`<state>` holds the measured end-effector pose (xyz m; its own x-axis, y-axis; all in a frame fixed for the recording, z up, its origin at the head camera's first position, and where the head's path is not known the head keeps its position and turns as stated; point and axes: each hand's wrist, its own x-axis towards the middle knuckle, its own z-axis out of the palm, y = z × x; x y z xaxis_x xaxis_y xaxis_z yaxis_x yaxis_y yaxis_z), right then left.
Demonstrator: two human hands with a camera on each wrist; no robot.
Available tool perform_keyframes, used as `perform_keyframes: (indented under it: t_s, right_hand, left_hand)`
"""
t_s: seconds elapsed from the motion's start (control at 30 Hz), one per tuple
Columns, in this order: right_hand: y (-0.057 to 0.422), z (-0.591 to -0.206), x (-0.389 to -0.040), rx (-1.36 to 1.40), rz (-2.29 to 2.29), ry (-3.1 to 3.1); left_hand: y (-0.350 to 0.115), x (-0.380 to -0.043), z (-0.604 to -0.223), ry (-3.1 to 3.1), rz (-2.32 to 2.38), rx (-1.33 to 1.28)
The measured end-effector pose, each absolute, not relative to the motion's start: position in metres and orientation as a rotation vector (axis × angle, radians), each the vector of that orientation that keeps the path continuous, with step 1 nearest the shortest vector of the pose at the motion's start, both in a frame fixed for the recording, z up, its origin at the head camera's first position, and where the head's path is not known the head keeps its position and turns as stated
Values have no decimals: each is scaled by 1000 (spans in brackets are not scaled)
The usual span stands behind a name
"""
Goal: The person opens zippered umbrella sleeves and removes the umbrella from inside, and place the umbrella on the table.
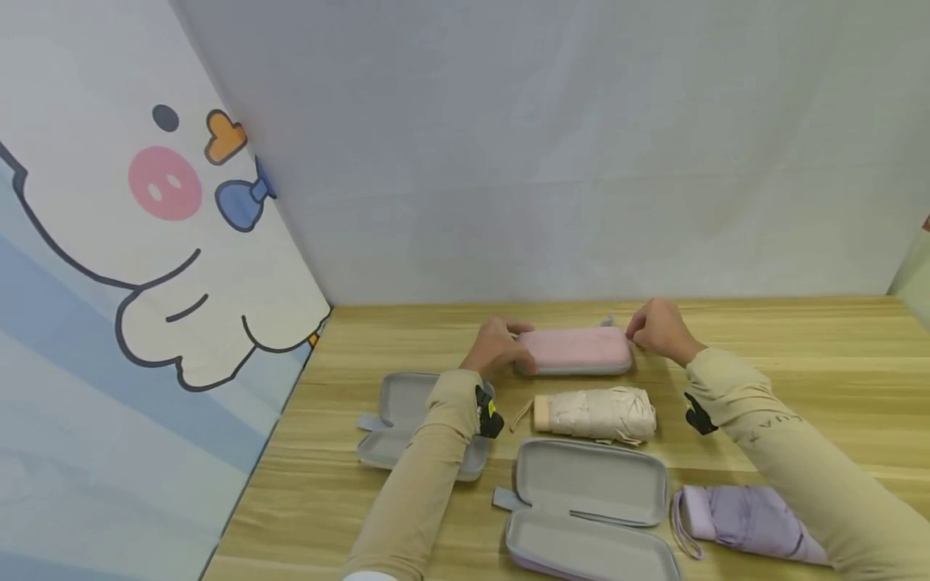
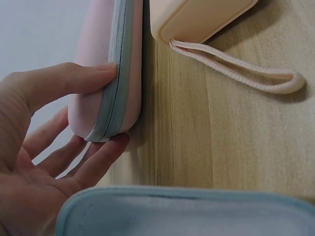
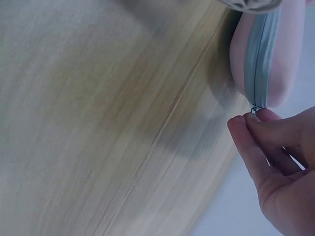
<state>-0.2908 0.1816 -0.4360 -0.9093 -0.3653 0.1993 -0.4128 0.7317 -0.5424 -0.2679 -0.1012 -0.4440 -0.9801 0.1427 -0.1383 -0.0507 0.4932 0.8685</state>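
Note:
A pink zippered hard case [image 1: 577, 349] with a grey-blue zip lies closed on its lid line at the back of the table. My left hand [image 1: 500, 345] grips its left end; in the left wrist view the thumb lies on the zip band [image 2: 114, 73] and the fingers curl round the end. At the right end, my right hand [image 1: 663, 331] pinches the small metal zip pull [image 3: 254, 110] between thumb and forefinger. A cream folded umbrella [image 1: 599, 415] with a wrist loop [image 2: 246, 73] lies just in front of the case.
Two opened cases with grey linings, one [image 1: 407, 401] under my left forearm and one [image 1: 592, 484] nearer the front, lie on the wooden table [image 1: 327, 516]. A purple folded umbrella [image 1: 756, 520] is partly behind my right sleeve. A pale cloth [image 1: 581, 161] hangs behind the table.

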Motion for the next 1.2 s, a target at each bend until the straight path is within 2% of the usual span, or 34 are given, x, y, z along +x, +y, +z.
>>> perform_keyframes:
  t_s: [1.2]
  right_hand:
    - [186, -425, -271, 652, 983, -2937]
  left_hand:
    - [-105, -266, -441, 2499, 1529, 129]
